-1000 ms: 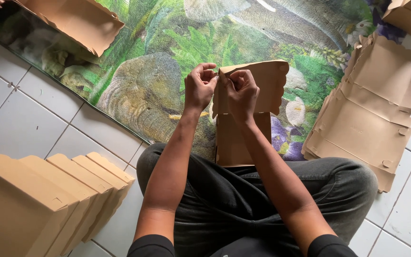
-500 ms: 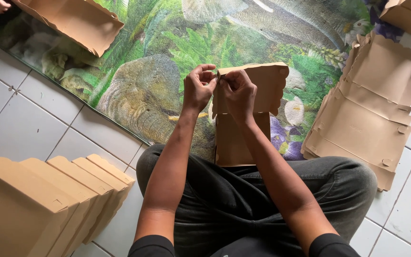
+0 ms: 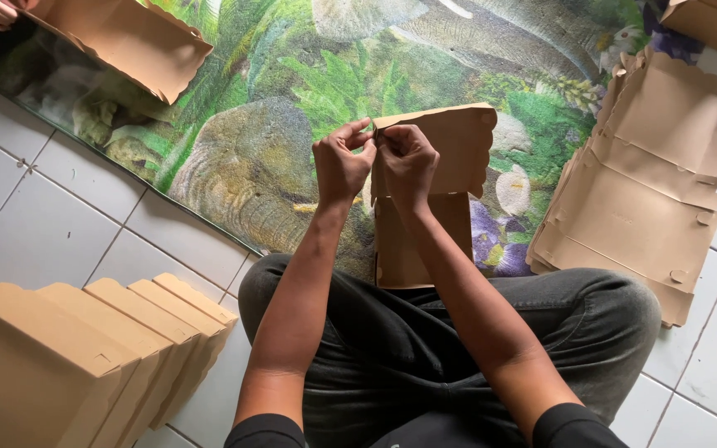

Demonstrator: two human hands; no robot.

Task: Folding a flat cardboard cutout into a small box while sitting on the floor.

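Cardboard box (image 3: 437,178) corner edge pinched by both hands (image 3: 375,158).

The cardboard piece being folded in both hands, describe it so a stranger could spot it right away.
On the animal-print mat, straight ahead of the seated person's knees, stands a brown cardboard box blank. The left hand and right hand pinch its upper corner; the other cardboard lies untouched.
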